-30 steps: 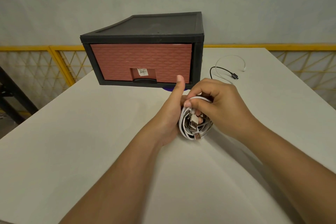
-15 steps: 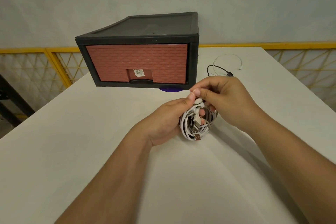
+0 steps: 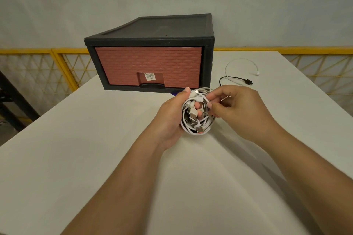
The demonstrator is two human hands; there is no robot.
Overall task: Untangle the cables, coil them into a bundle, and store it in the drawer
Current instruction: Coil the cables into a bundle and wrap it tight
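Coil [image 3: 197, 118]: white loops, USB plugs inside, held above counter [image 3: 76, 158], before shut drawer [image 3: 148, 68]. Left hand [image 3: 171, 118] clasps it; right hand [image 3: 232, 108] pinches its upper strands.

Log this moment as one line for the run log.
left hand: holds cable bundle | right hand: pinching its strands | drawer: closed | loose cables: on table

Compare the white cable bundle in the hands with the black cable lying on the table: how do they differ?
The cable bundle is mostly white; the black cable is dark. The bundle is wound into tight loops, while the black cable lies in one loose curve. The bundle is gripped by the left hand and right hand; the black cable lies untouched on the table. Both show plug ends.
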